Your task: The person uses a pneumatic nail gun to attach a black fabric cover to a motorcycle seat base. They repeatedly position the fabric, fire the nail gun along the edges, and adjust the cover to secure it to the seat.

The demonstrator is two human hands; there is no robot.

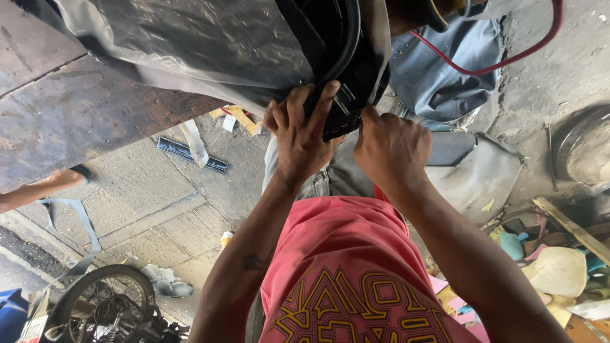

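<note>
floor: concrete floor (159, 197), cracked and dusty, seen from above with scraps lying about.
worktop: dark worn worktop (70, 114) at upper left, its edge running down toward the left.
seat cover: large sheet of shiny black vinyl (190, 44) draped over the top of the view, wrapped around a black seat base (356, 70) with a black cable curving along it.
cloth: grey-blue fabric (445, 70) bunched at upper right, a red cable (508, 60) looping across it.
clothing: red shirt (343, 267) with a yellow pattern, grey trousers below the hands.
wheel: spoked wheel (105, 298) lying at lower left.
foam scraps: pale and coloured foam pieces (559, 270) heaped at lower right.
left hand: left hand (302, 136) closed over the lower edge of the seat base, fingers curled onto the vinyl, gripping it.
right hand: right hand (391, 149) clenched just beside the left, thumb and fingers pinching the same edge; what it pinches is hidden.
strip: dark ridged strip (190, 154) on the floor, near a yellow scrap.
other person: a forearm (38, 187) reaching in at the left edge.
</note>
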